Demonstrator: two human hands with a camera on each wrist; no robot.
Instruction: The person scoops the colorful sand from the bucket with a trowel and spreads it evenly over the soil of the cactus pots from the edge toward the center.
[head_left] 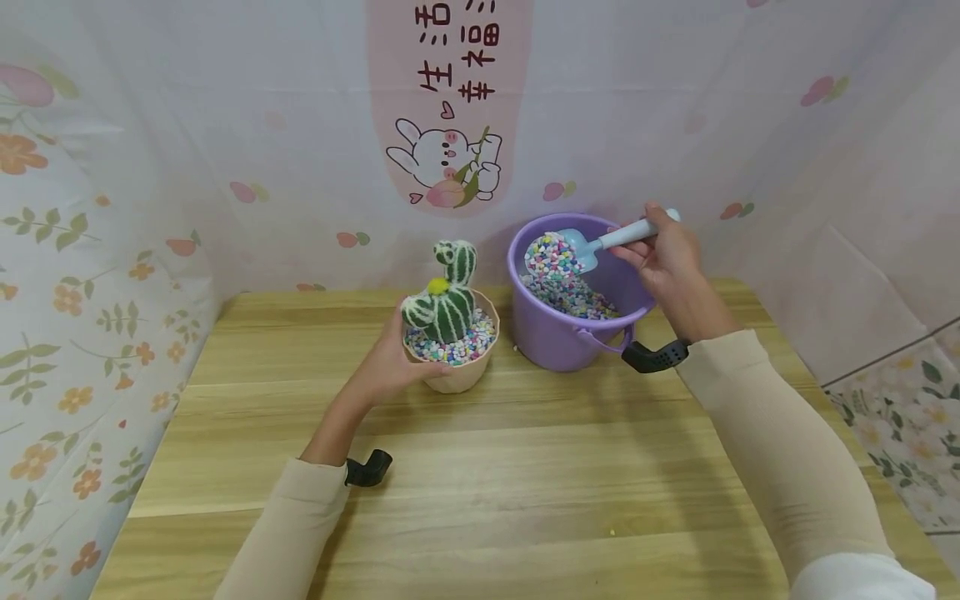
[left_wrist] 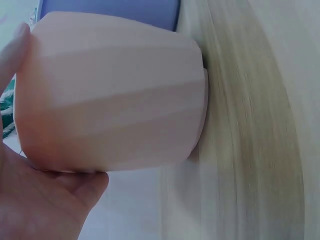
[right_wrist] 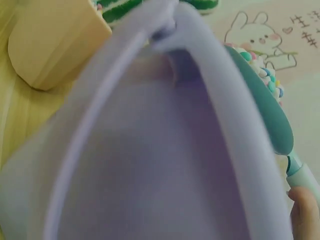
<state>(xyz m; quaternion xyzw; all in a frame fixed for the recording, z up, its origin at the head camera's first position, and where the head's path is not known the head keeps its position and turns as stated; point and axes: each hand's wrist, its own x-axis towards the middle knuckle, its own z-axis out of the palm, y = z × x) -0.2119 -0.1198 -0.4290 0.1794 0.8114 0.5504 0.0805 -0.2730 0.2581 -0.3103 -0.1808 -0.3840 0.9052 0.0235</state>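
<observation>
My right hand (head_left: 667, 260) grips the white handle of a light blue toy shovel (head_left: 587, 253). Multicoloured pebbles (head_left: 553, 255) are heaped on its blade, which is raised over the purple bucket (head_left: 555, 337). More pebbles lie inside that bucket. To its left stands a beige faceted pot (head_left: 459, 382) with a green knitted cactus (head_left: 447, 315) and pebbles around the base. My left hand (head_left: 393, 358) holds the pot's left side, thumb at the front and fingers behind. In the right wrist view the bucket's wall and handle hide most of the shovel's grip.
Both things stand near the back edge of a wooden table (head_left: 480, 500). Behind them hangs a printed cloth (head_left: 300, 125) with a rabbit and writing. A floral cloth covers the left side. One small yellow bit (head_left: 612, 532) lies near the front.
</observation>
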